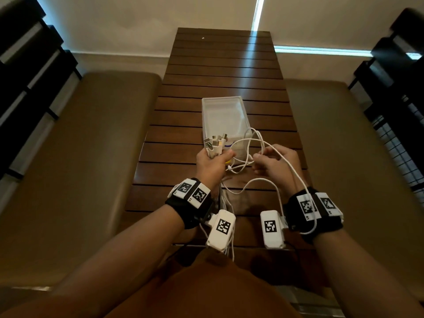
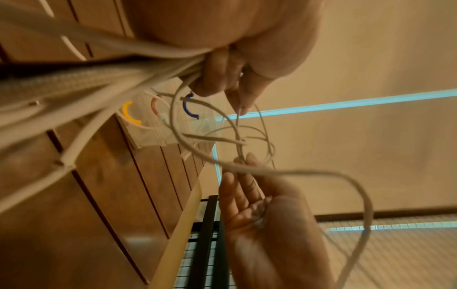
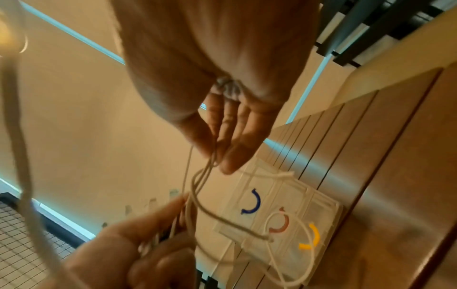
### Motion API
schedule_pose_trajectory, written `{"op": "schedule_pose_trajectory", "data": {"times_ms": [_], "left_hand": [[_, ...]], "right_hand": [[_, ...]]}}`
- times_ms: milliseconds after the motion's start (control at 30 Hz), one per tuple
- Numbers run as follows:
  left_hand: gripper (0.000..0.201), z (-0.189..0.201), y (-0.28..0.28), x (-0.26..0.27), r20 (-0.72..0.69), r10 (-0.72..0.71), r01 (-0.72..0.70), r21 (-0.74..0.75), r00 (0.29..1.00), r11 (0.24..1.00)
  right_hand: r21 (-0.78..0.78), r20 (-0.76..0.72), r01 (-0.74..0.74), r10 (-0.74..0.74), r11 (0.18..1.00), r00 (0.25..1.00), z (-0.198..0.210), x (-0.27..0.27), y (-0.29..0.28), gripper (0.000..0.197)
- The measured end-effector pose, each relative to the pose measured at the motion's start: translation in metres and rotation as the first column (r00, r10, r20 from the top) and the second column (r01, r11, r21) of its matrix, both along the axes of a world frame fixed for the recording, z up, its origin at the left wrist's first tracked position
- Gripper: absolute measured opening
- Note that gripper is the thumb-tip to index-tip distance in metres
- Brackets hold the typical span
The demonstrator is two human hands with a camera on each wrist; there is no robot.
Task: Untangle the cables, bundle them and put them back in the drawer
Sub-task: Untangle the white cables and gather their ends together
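Observation:
My left hand (image 1: 218, 158) grips a bunch of white cables (image 1: 214, 143) just below their plugs, which stick up in a fan. The cords hang down past my left wrist (image 2: 99, 82). My right hand (image 1: 260, 161) pinches a thin white cable loop (image 1: 251, 140) between thumb and fingers (image 3: 228, 162). That cable runs on over my right wrist. A small clear plastic drawer unit (image 1: 221, 111) stands on the table just beyond both hands. Its front (image 3: 323, 213) has blue, red and yellow handles. More loose loops lie on the table (image 1: 238, 171) between the hands.
The slatted dark wooden table (image 1: 224, 65) runs away from me to a beige wall. Tan cushioned benches flank it on the left (image 1: 80, 157) and on the right (image 1: 358, 157). Dark slatted furniture stands at both outer edges.

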State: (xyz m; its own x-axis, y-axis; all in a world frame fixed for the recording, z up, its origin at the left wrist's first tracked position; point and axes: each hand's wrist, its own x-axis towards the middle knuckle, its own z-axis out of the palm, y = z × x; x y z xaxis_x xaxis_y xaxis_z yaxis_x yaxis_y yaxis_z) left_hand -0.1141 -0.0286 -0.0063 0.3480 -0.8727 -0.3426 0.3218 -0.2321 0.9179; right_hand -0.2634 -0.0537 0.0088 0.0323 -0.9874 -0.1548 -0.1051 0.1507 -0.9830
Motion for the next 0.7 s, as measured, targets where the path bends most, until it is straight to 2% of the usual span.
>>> {"op": "schedule_pose_trajectory", "data": {"times_ms": [67,100,133,200,233,300,400,433,500,600,700], "left_hand": [[0.011,0.002,0.002,-0.003,0.127,-0.025,0.031,-0.048,0.992,0.998],[0.006,0.002,0.003,-0.004,0.220,-0.066,0.079,-0.053,0.973,0.995],[0.003,0.003,0.003,-0.004,0.306,-0.127,0.146,-0.038,0.943,0.989],[0.006,0.006,0.001,0.001,0.391,-0.243,0.238,0.061,0.888,0.969],[0.009,0.008,-0.001,0.004,0.381,-0.275,0.248,0.119,0.883,0.961],[0.013,0.011,-0.003,0.010,0.290,-0.293,0.246,0.187,0.911,0.951],[0.010,0.015,-0.001,0.015,0.201,-0.271,0.240,0.167,0.941,0.956],[0.005,0.015,0.001,0.016,0.196,-0.261,0.233,0.155,0.945,0.960],[0.012,0.010,-0.001,0.015,0.207,-0.208,0.182,0.136,0.956,0.974],[0.015,0.003,-0.004,0.014,0.267,-0.140,0.102,0.150,0.954,0.983],[0.010,0.005,-0.005,0.018,0.203,-0.249,0.203,0.223,0.947,0.953]], "right_hand": [[0.023,0.015,0.121,-0.121,0.992,0.993,-0.004,0.003,-0.001,0.018],[-0.019,-0.024,0.174,-0.174,0.985,0.984,-0.006,0.004,-0.002,0.017],[-0.105,-0.110,0.202,-0.213,0.974,0.971,-0.010,0.003,-0.004,0.015],[-0.268,-0.287,0.139,-0.217,0.953,0.933,-0.011,-0.001,-0.006,0.012],[-0.287,-0.320,0.079,-0.173,0.955,0.931,-0.011,-0.003,-0.007,0.014],[-0.204,-0.309,-0.061,-0.005,0.977,0.951,-0.010,-0.008,-0.007,0.017],[-0.066,-0.336,-0.309,0.271,0.949,0.902,-0.005,-0.013,-0.002,0.018],[-0.068,-0.350,-0.364,0.320,0.929,0.881,-0.003,-0.014,0.001,0.017],[-0.092,-0.337,-0.454,0.402,0.886,0.852,0.001,-0.015,0.006,0.017],[-0.078,-0.227,-0.513,0.486,0.855,0.844,0.006,-0.014,0.009,0.016],[-0.113,-0.151,-0.461,0.443,0.880,0.883,0.006,-0.021,0.007,0.013]]}}
